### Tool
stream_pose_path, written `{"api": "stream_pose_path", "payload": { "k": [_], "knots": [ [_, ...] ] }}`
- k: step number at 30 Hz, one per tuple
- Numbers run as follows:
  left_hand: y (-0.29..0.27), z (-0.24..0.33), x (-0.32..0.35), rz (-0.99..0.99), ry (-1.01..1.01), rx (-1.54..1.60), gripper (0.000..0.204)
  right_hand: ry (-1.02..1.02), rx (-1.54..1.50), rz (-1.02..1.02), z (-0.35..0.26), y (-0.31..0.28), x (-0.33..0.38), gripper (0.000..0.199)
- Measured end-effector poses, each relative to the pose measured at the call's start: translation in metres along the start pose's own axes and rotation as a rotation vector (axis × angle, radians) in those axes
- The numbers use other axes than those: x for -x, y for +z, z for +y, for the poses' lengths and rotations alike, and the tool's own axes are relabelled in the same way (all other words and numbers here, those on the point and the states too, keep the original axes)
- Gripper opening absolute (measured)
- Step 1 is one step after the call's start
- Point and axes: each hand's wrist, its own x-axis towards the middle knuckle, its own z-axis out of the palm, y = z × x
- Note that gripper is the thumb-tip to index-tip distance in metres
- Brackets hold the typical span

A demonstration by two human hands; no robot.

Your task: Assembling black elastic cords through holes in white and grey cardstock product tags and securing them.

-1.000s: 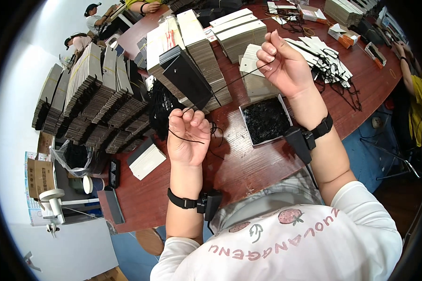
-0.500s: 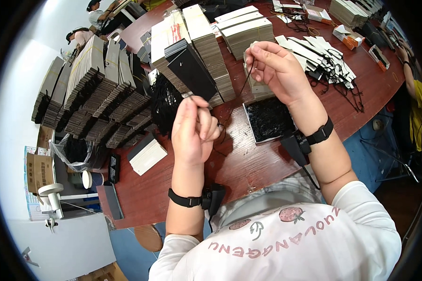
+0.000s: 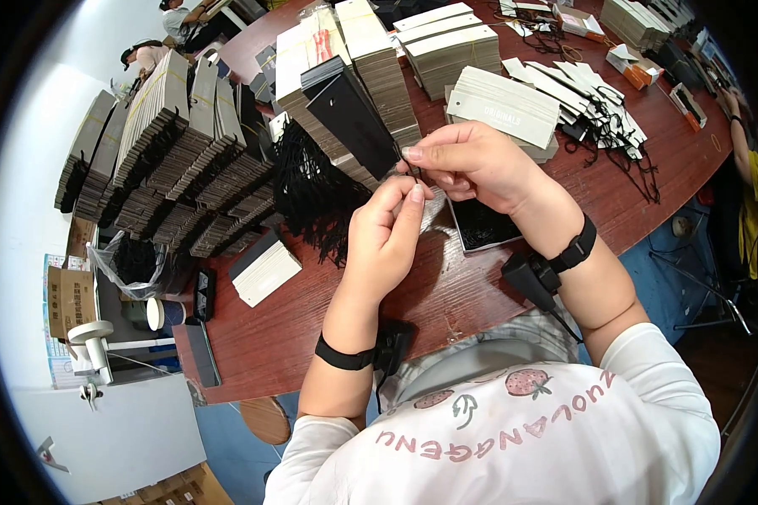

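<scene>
My left hand (image 3: 387,225) and my right hand (image 3: 478,164) meet over the table, fingers pinched. Between their fingertips runs a thin black cord (image 3: 398,155), mostly hidden by the fingers. Just beyond my fingers a black hang tag (image 3: 354,122) leans at a slant against tall stacks of pale tags (image 3: 379,63). A bunch of black cords (image 3: 307,189) hangs over the table left of my hands. Under my right wrist sits a shallow white box (image 3: 484,247) of black strings, partly covered by the arm.
White-topped tags (image 3: 501,105) are stacked beyond my right hand. Strung white tags (image 3: 585,97) lie loose to the right. Dense tag piles (image 3: 156,126) stand at the left, near a small tag stack (image 3: 265,273). Another person's arm (image 3: 737,126) shows at the right edge.
My hands were apart with the cord stretched between them; now they have come together. The right hand came down and left, uncovering the white-topped tag stack; the left moved right.
</scene>
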Motion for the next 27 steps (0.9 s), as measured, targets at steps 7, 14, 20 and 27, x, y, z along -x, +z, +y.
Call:
{"api": "stream_pose_path", "payload": {
  "k": [7, 14, 20, 27],
  "knots": [
    [-0.001, -0.006, -0.001, -0.074, 0.045, -0.097, 0.017, -0.019, -0.090, -0.025, 0.003, -0.003, -0.001, 0.020],
    [-0.004, -0.007, -0.001, -0.071, 0.023, -0.097, 0.011, -0.185, 0.013, 0.040, 0.008, 0.007, -0.002, 0.013],
    [-0.001, -0.006, -0.002, 0.124, 0.357, 0.160, 0.031, -0.540, 0.366, 0.035, 0.012, 0.008, -0.002, 0.011],
    [0.007, 0.003, 0.002, 0.005, 0.276, 0.503, 0.040, -0.550, 0.404, 0.010, 0.017, 0.013, 0.000, 0.014]
  ]
}}
